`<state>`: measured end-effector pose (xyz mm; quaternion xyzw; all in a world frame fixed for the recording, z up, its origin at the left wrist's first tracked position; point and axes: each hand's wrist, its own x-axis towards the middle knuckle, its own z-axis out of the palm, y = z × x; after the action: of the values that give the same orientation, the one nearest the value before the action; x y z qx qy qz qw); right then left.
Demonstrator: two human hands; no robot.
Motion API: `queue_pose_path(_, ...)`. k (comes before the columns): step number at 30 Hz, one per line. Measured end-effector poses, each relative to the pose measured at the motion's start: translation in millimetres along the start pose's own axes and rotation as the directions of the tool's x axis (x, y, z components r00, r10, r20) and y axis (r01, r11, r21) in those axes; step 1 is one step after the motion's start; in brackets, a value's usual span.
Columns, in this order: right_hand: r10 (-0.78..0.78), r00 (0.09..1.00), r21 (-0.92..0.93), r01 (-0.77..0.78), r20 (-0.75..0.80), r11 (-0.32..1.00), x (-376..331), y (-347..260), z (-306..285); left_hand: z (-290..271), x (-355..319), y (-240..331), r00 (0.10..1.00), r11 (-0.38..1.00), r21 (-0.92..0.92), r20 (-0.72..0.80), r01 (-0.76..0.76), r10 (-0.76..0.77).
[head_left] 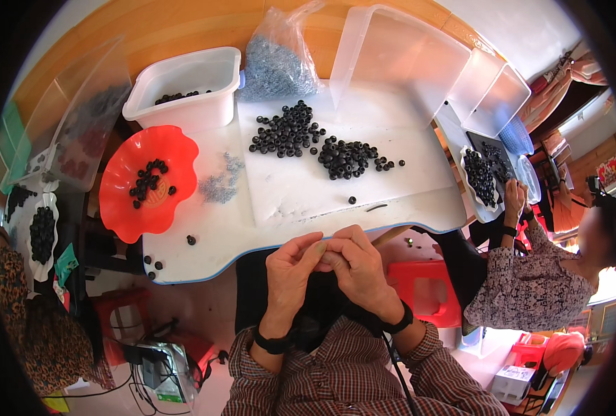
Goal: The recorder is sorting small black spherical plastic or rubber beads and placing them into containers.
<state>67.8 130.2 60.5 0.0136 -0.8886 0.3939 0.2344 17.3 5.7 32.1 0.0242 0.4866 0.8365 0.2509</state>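
Observation:
My left hand (291,270) and my right hand (355,267) meet in front of the table's near edge, above my lap. The fingers of both are pinched together, and whatever lies between them is too small or hidden to make out. Beyond them, two heaps of round black beads (284,132) rest on a white sheet (287,194). One loose black bead (352,200) and a short dark strip (377,207) lie on the side nearer my hands. A red scalloped dish (124,208) at left holds more black beads, with small clear beads (221,182) scattered beside it.
A white tub (183,114) with black beads and a plastic bag of small grey-blue pieces (275,66) stand at the back. Clear plastic dividers (391,59) rise behind the sheet. A red stool (426,288) is under the table's right side. A co-worker (537,284) sits at right.

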Motion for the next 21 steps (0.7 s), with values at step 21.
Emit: queue_pose_path(21, 0.272, 0.960, 0.547, -0.196, -0.060, 0.814, -10, -8, 5, -14, 10, -19, 0.976, 0.908, -0.416, 0.211, 0.049, 0.045)
